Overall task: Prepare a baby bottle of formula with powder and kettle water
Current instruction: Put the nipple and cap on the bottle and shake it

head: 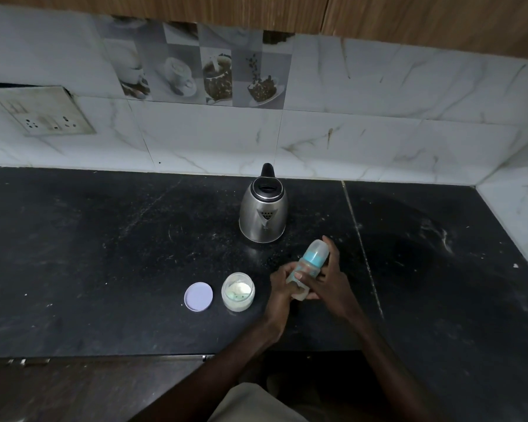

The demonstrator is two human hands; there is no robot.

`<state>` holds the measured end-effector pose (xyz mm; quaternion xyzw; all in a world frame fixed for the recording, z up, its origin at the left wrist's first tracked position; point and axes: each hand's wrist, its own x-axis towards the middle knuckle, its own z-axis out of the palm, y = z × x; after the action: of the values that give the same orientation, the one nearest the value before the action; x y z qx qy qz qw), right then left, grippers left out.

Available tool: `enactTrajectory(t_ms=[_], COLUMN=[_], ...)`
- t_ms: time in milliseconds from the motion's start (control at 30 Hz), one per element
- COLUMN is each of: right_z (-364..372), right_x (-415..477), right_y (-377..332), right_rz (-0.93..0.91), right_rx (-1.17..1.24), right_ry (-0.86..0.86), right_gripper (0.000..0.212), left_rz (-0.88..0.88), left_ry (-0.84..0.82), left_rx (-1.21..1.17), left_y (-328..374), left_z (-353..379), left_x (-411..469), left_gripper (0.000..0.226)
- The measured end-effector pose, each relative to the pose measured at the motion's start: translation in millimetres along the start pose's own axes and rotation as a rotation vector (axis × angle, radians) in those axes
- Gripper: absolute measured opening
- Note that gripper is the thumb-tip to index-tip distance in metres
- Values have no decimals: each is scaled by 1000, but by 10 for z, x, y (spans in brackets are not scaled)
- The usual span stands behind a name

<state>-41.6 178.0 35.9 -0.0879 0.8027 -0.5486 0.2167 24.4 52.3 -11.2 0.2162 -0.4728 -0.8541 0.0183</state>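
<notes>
While the bottle is held tilted over the counter, its lower body is gripped by the left hand and its middle is clasped by the right hand, both hands pressed close together. The kettle stands just behind them. An open jar of powder and its lid are set left of the hands, near the front edge. Broad stretches of counter are seen on both sides, bounded by tiled wall.

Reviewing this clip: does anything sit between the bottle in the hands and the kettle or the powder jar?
Nothing visible does. The left hand and right hand grip the bottle; only bare counter lies between it and the kettle behind or the open powder jar beside it. The bottle's cap is on, though.
</notes>
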Motion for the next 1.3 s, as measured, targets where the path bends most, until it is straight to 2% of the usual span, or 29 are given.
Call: enactTrajectory(t_ms=[67, 167, 233, 367, 500, 700, 833, 967, 1133, 1200, 1300], right_z=[25, 94, 155, 236, 206, 2, -83, 72, 242, 161, -59], right_x=[-10, -37, -74, -124, -128, -71, -68, -165, -278, -270, -173], right_y=[-15, -10, -22, -116, -277, -542, -677, -606, -470, -523, -663], right_rz=[26, 47, 38, -101, -207, -317, -342, -330, -296, -284, -372], right_rx=[65, 128, 147, -20, -126, -238, -172, -132, -41, -62, -258], right_ry=[10, 41, 93, 125, 96, 6, 91, 93, 167, 106, 58], right_gripper=[110, 113, 111, 109, 107, 112, 110, 110, 112, 103, 68], left_rz=[-62, -95, -115, -164, -223, -274, -287, -283, -315, -352, -426], left_ry=[-12, 52, 120, 241, 203, 156, 141, 117, 158, 142, 125], left_rx=[-184, -353, -414, -511, -638, -655, -622, -666, -679, -621, -558], left_y=[53, 193, 238, 209, 259, 358, 413, 429, 558, 607, 618], left_z=[-5, 35, 30, -47, -95, -101, -99, -30, 77, 105, 136], left_x=[-9, -51, -19, 59, 95, 109, 87, 81, 96, 64, 2], left_gripper=[58, 38, 39, 52, 54, 58, 56, 62, 55, 56, 50])
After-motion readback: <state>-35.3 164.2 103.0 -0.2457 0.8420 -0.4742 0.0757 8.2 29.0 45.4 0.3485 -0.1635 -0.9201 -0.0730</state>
